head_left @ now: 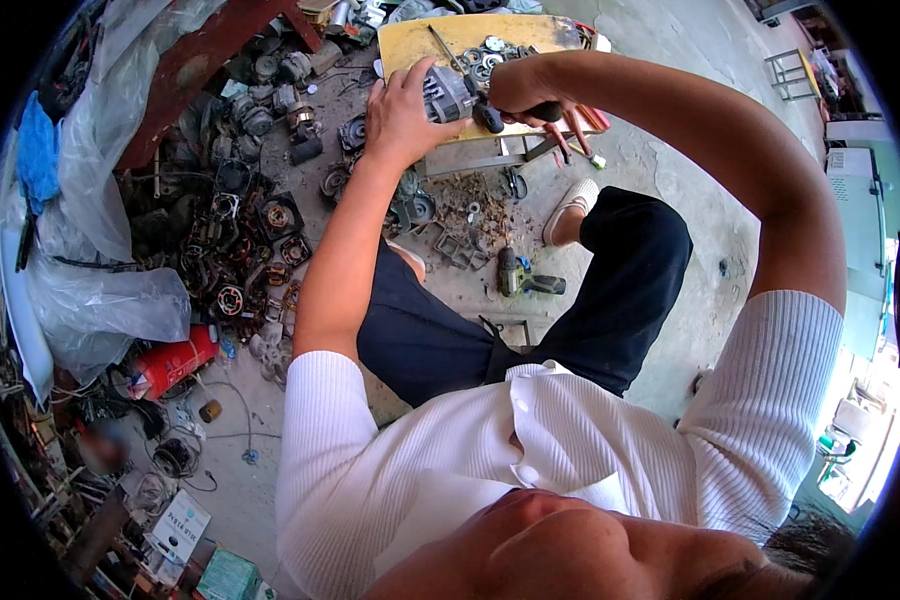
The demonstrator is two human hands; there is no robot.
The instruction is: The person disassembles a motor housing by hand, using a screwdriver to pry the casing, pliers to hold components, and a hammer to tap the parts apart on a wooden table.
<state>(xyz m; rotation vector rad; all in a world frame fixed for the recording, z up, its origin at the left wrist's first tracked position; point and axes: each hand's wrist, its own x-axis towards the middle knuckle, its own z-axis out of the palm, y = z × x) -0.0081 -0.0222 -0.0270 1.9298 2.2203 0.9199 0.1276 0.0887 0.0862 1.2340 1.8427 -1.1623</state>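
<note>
My left hand (406, 116) is wrapped round the side of a silver-grey finned motor (450, 96) at the near left part of a low yellow-topped table (407, 42). My right hand (522, 86) is closed round a black-handled tool (546, 112), right beside the motor. A dark rounded part (488, 117) shows between the hand and the motor; the tool's exact kind is mostly hidden by my fingers. A screwdriver (444, 46) lies behind the motor, next to several metal rings and bearings (488, 60). Red-handled pliers (576, 130) are at the table's near right edge.
A green-black cordless drill (526, 277) lies on the floor between my feet, near dirt and metal scraps (466, 205). Heaps of motor parts with copper windings (232, 298) cover the floor at left, with a red container (174, 362) and plastic sheeting (105, 300).
</note>
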